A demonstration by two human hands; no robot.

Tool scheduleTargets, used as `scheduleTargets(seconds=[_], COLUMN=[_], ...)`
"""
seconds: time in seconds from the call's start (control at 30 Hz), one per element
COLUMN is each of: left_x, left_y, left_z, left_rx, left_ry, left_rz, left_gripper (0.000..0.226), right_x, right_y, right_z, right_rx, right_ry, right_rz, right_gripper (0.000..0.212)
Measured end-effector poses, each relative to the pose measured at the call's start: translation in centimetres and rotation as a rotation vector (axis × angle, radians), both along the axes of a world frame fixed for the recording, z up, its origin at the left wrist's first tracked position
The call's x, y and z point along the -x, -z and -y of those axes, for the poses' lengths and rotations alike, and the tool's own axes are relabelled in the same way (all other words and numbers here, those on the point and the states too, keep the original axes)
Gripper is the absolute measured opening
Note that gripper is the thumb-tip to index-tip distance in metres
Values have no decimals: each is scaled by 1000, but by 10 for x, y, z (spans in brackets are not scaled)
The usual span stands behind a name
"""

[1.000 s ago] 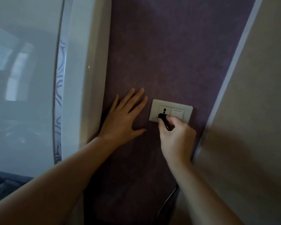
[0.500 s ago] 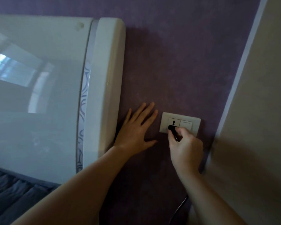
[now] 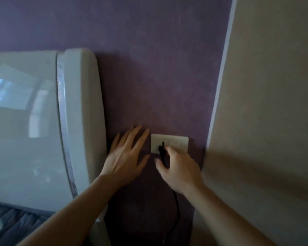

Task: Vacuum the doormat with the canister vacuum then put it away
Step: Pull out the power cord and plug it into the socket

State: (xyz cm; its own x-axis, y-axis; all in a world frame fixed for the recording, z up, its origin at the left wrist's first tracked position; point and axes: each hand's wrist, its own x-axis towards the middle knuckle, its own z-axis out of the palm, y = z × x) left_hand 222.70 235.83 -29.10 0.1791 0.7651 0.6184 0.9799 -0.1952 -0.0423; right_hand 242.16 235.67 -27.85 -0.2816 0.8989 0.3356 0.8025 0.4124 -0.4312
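A black plug [image 3: 161, 149] sits in the left half of a white socket plate [image 3: 179, 142] on the purple wall. Its black cord [image 3: 176, 206] hangs down from under my right hand [image 3: 180, 170]. That hand is just below the plate, thumb spread away from the plug and index fingertip beside it, though motion blur softens the fingers. My left hand [image 3: 125, 157] lies flat against the wall to the left of the plate, fingers straight. Neither the vacuum nor the doormat is in view.
A glossy white headboard [image 3: 76, 121] stands against the wall close to my left hand. Dark grey bedding [image 3: 16, 226] shows at the bottom left. A beige wall [image 3: 267, 121] meets the purple one at a pale trim strip [image 3: 220, 86] on the right.
My right hand pinched the plug at the socket before; now its thumb has come off and the fingers have loosened. The view has tilted upward. My left hand stays flat on the wall.
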Motion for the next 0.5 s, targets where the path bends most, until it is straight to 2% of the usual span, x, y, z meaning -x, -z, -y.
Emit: scheduleTargets(seconds=[0.13,0.27,0.33,0.5], left_x=[-13,-22,-25,-37], left_y=[-51,-132,-181,-303], left_z=[18,38,50,91], left_rx=[112,165,181,217], left_ry=[-16,10,25,103], left_rz=[61,59,63,71], left_gripper=[71,69,67,60], right_x=[-9,-22,-26,-36], right_y=[-62,-146,-192,-309], right_z=[6,22,33,79], right_rx=[88,6,-52,-9], right_ry=[-12,19,33,33], right_rz=[122,201,222,270], right_gripper=[42,34,39,53])
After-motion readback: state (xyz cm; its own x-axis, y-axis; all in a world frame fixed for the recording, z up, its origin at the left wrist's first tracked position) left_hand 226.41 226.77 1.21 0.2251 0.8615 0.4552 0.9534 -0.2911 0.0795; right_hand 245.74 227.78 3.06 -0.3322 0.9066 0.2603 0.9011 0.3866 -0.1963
